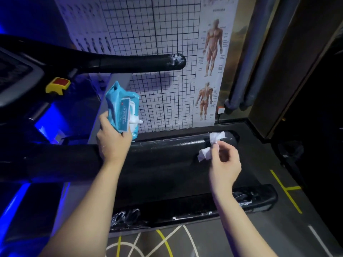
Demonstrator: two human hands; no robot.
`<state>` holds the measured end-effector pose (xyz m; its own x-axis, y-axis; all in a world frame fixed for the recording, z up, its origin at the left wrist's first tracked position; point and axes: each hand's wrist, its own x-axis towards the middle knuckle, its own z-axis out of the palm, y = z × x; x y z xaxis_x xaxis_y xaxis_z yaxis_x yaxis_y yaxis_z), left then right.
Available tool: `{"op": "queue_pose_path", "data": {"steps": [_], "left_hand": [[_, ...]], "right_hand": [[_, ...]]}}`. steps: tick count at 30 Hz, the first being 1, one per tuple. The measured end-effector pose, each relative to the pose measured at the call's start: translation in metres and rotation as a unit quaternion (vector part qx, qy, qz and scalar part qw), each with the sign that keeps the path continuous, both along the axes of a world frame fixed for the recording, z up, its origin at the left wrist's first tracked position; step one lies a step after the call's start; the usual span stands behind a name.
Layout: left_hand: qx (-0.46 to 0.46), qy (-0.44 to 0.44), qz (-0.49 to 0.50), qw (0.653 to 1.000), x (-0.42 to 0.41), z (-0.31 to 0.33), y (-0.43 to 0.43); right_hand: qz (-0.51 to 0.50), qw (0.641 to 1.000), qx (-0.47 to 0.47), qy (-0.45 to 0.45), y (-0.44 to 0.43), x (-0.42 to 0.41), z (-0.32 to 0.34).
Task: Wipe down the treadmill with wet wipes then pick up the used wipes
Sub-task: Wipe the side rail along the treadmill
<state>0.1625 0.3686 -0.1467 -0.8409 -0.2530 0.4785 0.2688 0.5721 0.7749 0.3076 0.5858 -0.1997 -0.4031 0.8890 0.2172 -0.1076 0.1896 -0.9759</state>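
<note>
A black treadmill (pixel 167 175) fills the middle of the view, its far side rail streaked with wet marks. My left hand (pixel 111 140) grips a blue pack of wet wipes (pixel 120 106) held upright above the deck, its lid flipped open and a white wipe poking out. My right hand (pixel 224 160) pinches a crumpled white wipe (pixel 213 143) over the rear end of the far side rail. Whether the wipe touches the rail cannot be told.
A black handrail (pixel 133 63) crosses above, with wet smears at its tip. The console and a yellow safety key with a red button (pixel 58 85) sit at the left. A grid wall and anatomy poster (pixel 211 62) stand behind. Yellow and white floor lines (pixel 285 190) lie around the treadmill.
</note>
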Motion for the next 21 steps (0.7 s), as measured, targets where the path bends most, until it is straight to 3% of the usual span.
{"op": "queue_pose_path", "data": {"steps": [8,15,21], "left_hand": [[0.130,0.021,0.031,0.991,-0.003,0.018,-0.022],[0.112,0.050,0.056,0.991,-0.029,0.038,-0.118],[0.073,0.036,0.047,0.996,-0.055,0.037,-0.183]], "right_hand": [[0.150,0.988,0.027,0.019,-0.051,0.006,0.028],[0.216,0.976,0.009,0.005,-0.127,-0.022,0.046],[0.193,0.981,0.033,-0.007,-0.179,-0.045,0.064]]}}
